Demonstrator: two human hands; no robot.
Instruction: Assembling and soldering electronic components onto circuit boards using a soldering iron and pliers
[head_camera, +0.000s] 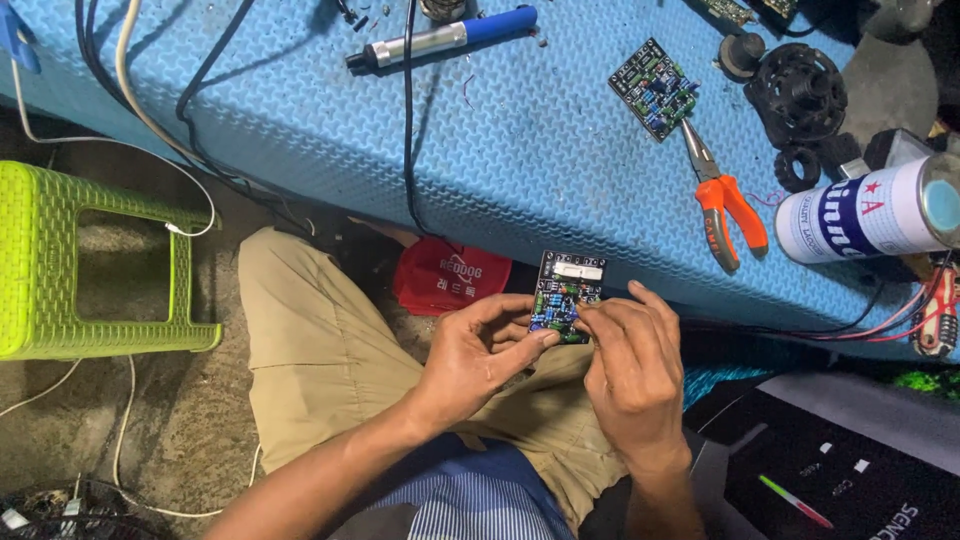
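Below a ribbed blue foam mat (500, 130), left hand (478, 352) and right hand (632, 362) pinch a small rectangular circuit board (566, 295).

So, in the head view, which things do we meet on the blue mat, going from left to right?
Soldering iron → second circuit board → orange pliers → black round part → spray can.

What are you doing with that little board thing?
A person sits at a blue mat and holds a small circuit board over their lap with both hands. The left hand grips its lower edge, and the right hand pinches at the parts on its right side. On the mat lie a second circuit board, orange pliers, a soldering iron and a spray can.
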